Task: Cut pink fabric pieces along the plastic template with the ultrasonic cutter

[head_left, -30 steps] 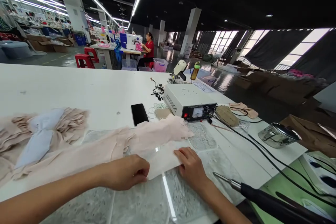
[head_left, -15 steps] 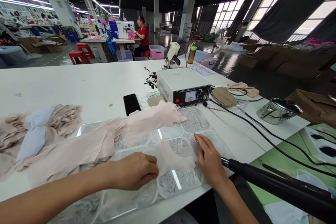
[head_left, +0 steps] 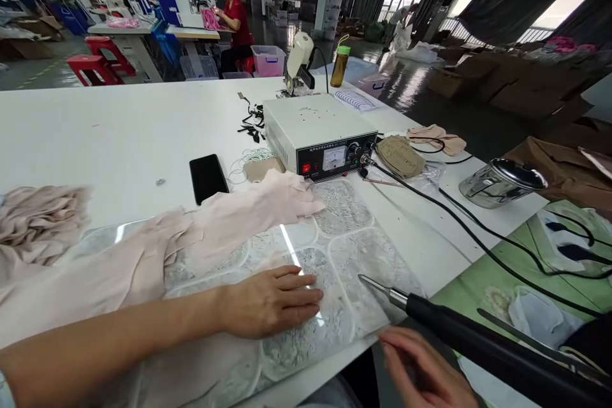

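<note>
My left hand point(head_left: 277, 301) lies flat on the clear patterned mat point(head_left: 368, 255), its fingers stretched forward. Thin pale pink fabric point(head_left: 201, 350) spreads under and in front of my left forearm. A longer pile of the same pink fabric pieces point(head_left: 243, 204) lies beyond it. My right hand point(head_left: 423, 370) hovers off the table's front edge, below the black-handled tool; its thumb and index finger are pinched, and anything between them is too small to make out. The black-handled tool with a metal tip point(head_left: 459, 322) points left over the mat, apart from both hands.
A white control box point(head_left: 325, 134) with a dial stands behind the mat, its cable running right. A phone point(head_left: 208, 178), a glass jar point(head_left: 502, 183), a bottle point(head_left: 340, 65) and bunched fabric point(head_left: 41, 220) lie around. A person in red point(head_left: 234, 19) sits at a sewing machine.
My right hand has left the mat and dropped toward me, past the table edge. My left hand has opened flat and moved right. The pink piece between the hands has shifted leftward. The view tilts down.
</note>
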Available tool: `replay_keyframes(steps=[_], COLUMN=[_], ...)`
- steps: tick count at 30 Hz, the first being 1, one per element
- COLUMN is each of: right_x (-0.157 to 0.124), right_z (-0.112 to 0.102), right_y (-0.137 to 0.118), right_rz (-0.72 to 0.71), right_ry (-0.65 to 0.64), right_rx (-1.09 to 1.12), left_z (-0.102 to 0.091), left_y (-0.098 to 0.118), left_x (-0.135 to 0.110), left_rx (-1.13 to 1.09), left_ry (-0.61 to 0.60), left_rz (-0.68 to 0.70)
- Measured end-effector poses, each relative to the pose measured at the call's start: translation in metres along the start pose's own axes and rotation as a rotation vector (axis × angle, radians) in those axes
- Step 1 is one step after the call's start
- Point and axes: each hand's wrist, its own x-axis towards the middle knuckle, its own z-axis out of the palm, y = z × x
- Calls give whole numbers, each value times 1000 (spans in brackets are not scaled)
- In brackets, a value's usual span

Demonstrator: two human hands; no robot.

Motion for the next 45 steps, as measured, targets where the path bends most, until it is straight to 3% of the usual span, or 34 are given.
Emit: replay_keyframes(steps=[3, 6, 15, 19, 23, 33, 45], right_x=[17, 30, 33, 34, 35, 41, 40], right_z=[27, 43, 41, 37, 36, 36, 39], right_y=[-14, -18, -3, -7, -9, -7, -7], right_rz=[-252, -309, -248, -215, -213, -173, -181], right_ry=[-1, -81, -34, -75, -141, -204, -44], right_rx=[-173, -311, -354, -297, -286, -275, -252], left_z=[3, 4, 0, -5, -7, 9, 9], left_y=[3, 4, 5, 3, 1, 2, -1], left_x=[-2, -4, -3, 0, 9, 23, 19], left_rx=[0, -15, 35, 26, -69, -53, -63], left_ry=[23, 36, 44, 39, 61, 5, 35], left_rz=[-33, -44, -8, 48, -27, 37, 44])
